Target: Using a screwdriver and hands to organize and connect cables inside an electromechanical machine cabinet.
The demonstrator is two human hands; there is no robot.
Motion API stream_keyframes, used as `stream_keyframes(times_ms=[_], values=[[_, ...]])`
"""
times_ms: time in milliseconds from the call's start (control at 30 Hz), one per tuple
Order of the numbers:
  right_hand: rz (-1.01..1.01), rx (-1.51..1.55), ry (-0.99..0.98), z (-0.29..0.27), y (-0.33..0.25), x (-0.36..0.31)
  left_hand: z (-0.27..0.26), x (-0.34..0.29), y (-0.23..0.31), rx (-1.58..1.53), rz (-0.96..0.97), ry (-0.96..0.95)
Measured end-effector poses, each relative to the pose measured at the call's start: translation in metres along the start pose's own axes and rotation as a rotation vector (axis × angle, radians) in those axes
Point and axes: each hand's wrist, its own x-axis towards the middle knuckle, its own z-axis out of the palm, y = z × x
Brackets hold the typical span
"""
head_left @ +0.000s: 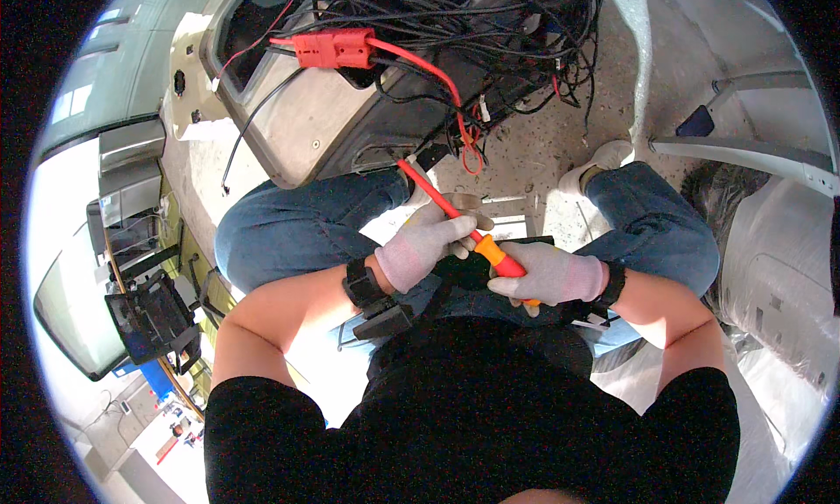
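An insulated screwdriver (430,189) with a long red shaft and an orange-and-red handle slants across the middle of the view. My right hand (560,275), in a pale glove, is closed round its handle. Farther along, my left hand (416,246), gloved too, grips the shaft between thumb and fingers. The screwdriver's tip reaches the recessed grip (374,158) on the near side of a grey-and-beige case (302,128). Whether the tip touches anything there cannot be made out.
Tangled black cables (490,31) cover the case top. Among them lie a large red connector (334,48) and a red cable (446,80). A black office chair (155,320) stands at left. Plastic-wrapped grey panels (779,259) are at right, and my knees flank the work.
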Motion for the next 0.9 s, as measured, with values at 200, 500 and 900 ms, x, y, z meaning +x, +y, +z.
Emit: stream_keyframes(times_ms=[200,500,900], values=[[0.034,0.076,-0.068,-0.005,-0.007,-0.002,0.002,-0.002,0.005,0.16,-0.019,0.043],[0.075,0.041,-0.067,-0.011,-0.013,-0.006,-0.002,0.005,0.0,0.178,-0.033,0.197],[-0.147,-0.425,-0.068,-0.008,0.023,0.012,-0.007,0.01,-0.018,-0.13,-0.161,0.002]])
